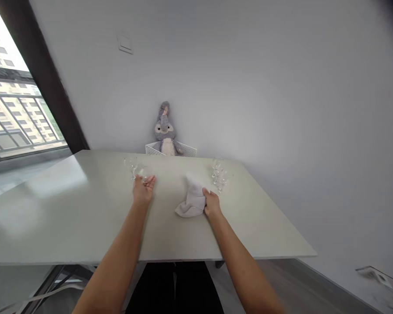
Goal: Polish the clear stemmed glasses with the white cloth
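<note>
Table (118,235), toy (164,131) behind, glassware (219,178) — right hand (212,203) gripping cloth (194,199)

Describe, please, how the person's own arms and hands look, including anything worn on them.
The left hand and right hand are bare, without gloves. No ring can be made out on the fingers, which appear small. The left forearm and right forearm show no sleeve, watch or bracelet. Below, dark trousers are visible.
</note>
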`<state>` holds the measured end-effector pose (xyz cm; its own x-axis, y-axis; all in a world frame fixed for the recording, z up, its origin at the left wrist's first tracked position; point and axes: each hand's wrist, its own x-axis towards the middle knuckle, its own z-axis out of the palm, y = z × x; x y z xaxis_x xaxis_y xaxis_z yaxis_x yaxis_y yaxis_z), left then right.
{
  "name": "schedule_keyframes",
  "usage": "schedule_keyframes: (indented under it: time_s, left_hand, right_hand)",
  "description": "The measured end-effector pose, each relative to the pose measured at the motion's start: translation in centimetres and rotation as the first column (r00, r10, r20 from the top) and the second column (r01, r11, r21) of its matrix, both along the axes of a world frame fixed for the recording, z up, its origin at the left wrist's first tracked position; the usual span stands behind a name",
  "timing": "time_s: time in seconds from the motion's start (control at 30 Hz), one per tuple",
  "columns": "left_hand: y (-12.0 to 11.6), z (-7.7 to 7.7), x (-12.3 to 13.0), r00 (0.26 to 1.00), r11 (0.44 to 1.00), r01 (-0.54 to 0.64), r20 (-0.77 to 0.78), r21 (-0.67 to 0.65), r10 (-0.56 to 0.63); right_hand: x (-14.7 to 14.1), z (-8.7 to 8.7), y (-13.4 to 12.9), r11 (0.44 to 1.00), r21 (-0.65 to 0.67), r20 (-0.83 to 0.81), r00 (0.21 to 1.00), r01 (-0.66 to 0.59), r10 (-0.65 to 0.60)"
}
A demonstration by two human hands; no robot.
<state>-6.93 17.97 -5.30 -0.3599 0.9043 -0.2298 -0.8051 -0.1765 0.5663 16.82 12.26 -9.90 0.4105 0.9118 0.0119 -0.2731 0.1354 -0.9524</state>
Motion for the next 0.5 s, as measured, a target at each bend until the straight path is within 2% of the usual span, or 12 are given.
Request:
schedule_keyframes:
  time_s: [0.07,0.2,0.3,0.4,0.47,0.5]
  left_hand:
    - [-0.7,0.0,2.6,0.995,0.996,0.081,-0.064,0.042,-0.078]
    - [-2.1,-0.2,6.8,0.958,0.954,0.26,-0.163,0.15,-0.235]
    - [-2.6,-1.2,8.2,0.939,0.931,0.312,-0.211,0.189,-0.272]
    - [-3.0,-2.2,8.5,0.925,0.922,0.339,-0.245,0.19,-0.289]
    - [-3.3,-2.6,8.5,0.911,0.906,0.374,-0.262,0.2,-0.318]
    - [-3.4,-2.6,8.6,0.901,0.891,0.4,-0.27,0.212,-0.34]
  right_hand:
    - [0.5,0.1,0.3,0.998,-0.021,-0.143,0.987,0.067,-0.069]
    - [1.1,0.9,-0.1,0.971,0.04,-0.135,0.964,0.236,-0.229]
    - [1.3,1.9,-1.0,0.937,0.17,0.067,0.946,0.304,-0.319]
    - [0.9,2.1,-1.7,0.907,0.259,0.335,0.849,0.333,-0.408]
    - [0.2,2.0,-2.0,0.919,0.274,0.443,0.811,0.284,-0.383]
    - [-0.3,1.9,-2.2,0.935,0.281,0.487,0.808,0.215,-0.332]
